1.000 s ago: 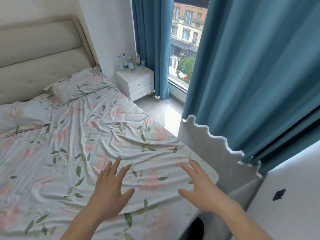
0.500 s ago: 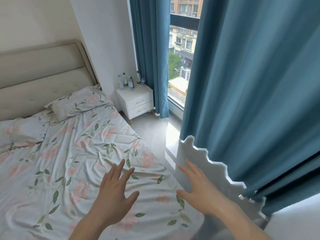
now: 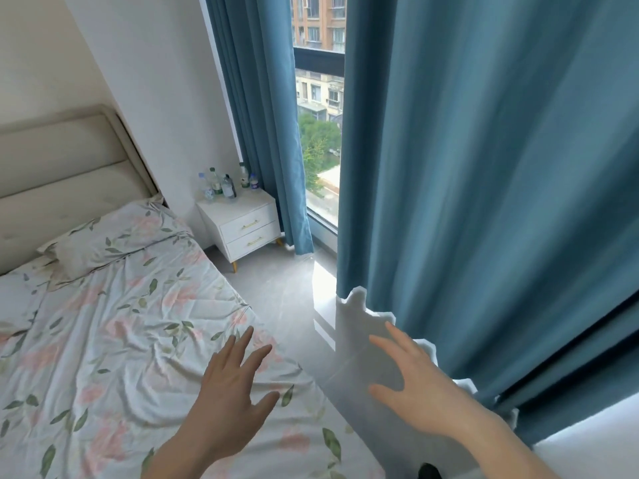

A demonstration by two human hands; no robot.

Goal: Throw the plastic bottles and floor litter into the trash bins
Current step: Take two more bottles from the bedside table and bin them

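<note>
Neither hand grips anything: the left hand hangs above the foot of the floral bedsheet with fingers spread and straight, and the right hand is held out over the grey floor strip beside the teal curtain, fingers likewise splayed and relaxed. What the task wants, the cluster of plastic bottles, stands upright at the back of the white nightstand, well apart from both hands and straight ahead, up the aisle between bed and window. Their long axes are vertical, so a side-on wrap round the body looks the natural hold. Judging by the layout, the right hand has the clearer line along the floor strip, while the left would have to cross the bed corner. No trash bin and no floor litter can be made out from here
</note>
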